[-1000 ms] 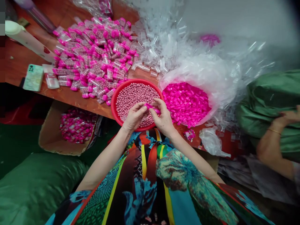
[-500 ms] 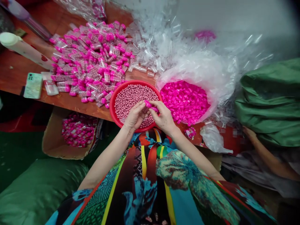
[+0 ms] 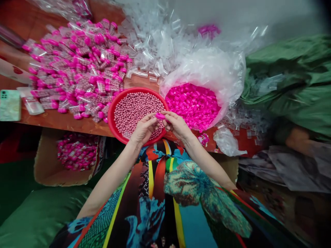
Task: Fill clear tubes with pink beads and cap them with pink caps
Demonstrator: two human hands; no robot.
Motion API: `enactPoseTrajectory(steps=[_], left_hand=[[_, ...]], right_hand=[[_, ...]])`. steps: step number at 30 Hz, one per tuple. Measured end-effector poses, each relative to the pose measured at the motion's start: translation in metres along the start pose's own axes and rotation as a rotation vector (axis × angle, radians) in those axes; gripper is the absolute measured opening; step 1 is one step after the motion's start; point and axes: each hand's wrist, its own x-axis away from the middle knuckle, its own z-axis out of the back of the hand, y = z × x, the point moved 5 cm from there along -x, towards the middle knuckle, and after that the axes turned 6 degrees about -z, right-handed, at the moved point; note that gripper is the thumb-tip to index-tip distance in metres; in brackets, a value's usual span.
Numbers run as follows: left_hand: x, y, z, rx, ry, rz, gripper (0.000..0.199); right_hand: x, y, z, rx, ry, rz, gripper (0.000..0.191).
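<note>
Hands meet over the red bowl (image 3: 113, 106) of beads: our left hand (image 3: 142, 129) and right hand (image 3: 177, 124) pinch one pink-capped tube (image 3: 160, 116) between fingertips. We judge the work well along, with many filled tubes (image 3: 77, 69) piled, yet empty tubes (image 3: 152, 44) and caps (image 3: 192, 105) remain.

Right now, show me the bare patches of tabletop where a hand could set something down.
One bare strip of wooden table runs along the near edge, between the phone and the red bowl, below the heap of filled vials. A smaller patch lies behind the bowl, beside the empty clear vials. Elsewhere it is crowded: the bag of pink caps presses against the bowl's right.
</note>
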Motion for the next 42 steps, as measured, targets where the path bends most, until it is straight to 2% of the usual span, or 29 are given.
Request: enactPoseTrajectory(steps=[2,7,10,14,19,23,27,29,33,37,42], left_hand=[[0.000,-0.002,-0.003,-0.010,-0.019,0.002,0.027],[0.000,-0.006,-0.005,0.036,-0.011,0.001,0.031],[0.001,-0.008,-0.006,0.058,-0.002,0.007,0.029],[-0.001,-0.009,-0.006,0.047,0.062,-0.021,0.024],[-0.004,-0.009,-0.006,0.013,0.170,-0.066,0.014],[0.002,-0.006,-0.002,-0.032,0.190,-0.082,0.016],[0.006,-0.004,0.004,-0.067,0.146,-0.034,0.014],[0.005,-0.004,0.006,-0.060,0.118,0.004,0.014],[-0.001,-0.003,0.009,-0.047,0.113,0.030,0.013],[-0.002,0.000,0.006,-0.031,0.103,0.008,0.007],[0.002,-0.005,0.001,-0.043,0.060,-0.030,0.017]], right_hand=[[0.002,-0.001,0.001,0.107,0.050,0.045,0.033],[0.003,-0.009,0.006,0.390,0.203,0.294,0.029],[0.000,-0.010,0.008,0.497,0.212,0.366,0.027],[-0.003,-0.008,0.003,0.587,0.194,0.440,0.028],[0.000,-0.001,-0.010,0.832,0.301,0.573,0.034],[0.001,0.007,-0.015,1.067,0.234,0.634,0.042],[0.004,0.004,-0.010,1.249,0.125,0.557,0.046],[0.005,-0.004,-0.009,1.261,0.052,0.527,0.046],[0.003,-0.019,-0.012,1.136,-0.053,0.557,0.044],[0.001,-0.018,-0.010,1.042,0.029,0.554,0.040],[0.003,-0.006,-0.005,0.969,0.072,0.476,0.038]])
